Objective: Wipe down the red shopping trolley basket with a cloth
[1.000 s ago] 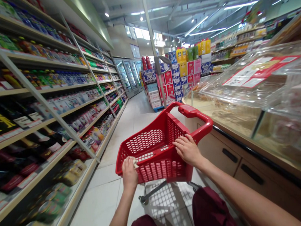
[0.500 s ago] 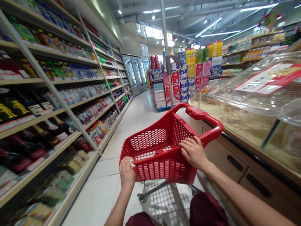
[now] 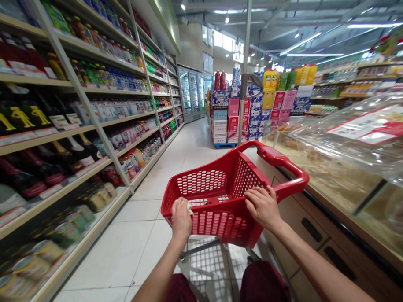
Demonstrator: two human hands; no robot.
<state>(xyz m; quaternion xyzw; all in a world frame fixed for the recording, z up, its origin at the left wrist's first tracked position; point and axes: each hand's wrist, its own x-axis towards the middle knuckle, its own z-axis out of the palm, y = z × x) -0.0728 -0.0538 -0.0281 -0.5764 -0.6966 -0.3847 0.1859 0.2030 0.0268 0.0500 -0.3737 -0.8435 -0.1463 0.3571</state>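
A red plastic shopping cart (image 3: 220,221) stands sideways in front of my knees, its perforated basket bare inside where I can see. My left hand (image 3: 181,217) is closed on a crumpled off-white cloth or tissue (image 3: 189,208) and rests at the near rim, toward the basket's left end. Farther right, my right hand (image 3: 263,206) grips the same rim close to the cart's red handle (image 3: 288,165), its fingers curled over the edge. Part of the cloth is hidden inside my left fist.
Tall shelves (image 3: 121,114) of bottles and cans line the left side. A counter (image 3: 322,208) with clear plastic food packs (image 3: 369,132) runs along the right. Ahead stand stacked drink cartons (image 3: 233,123) by a metal pole (image 3: 246,57), with glass-door fridges (image 3: 191,94) beyond.
My left hand has slid rightward along the near rim, away from the basket's left corner, with the cloth in it. The right hand keeps its place on the rim. The view has shifted slightly left.
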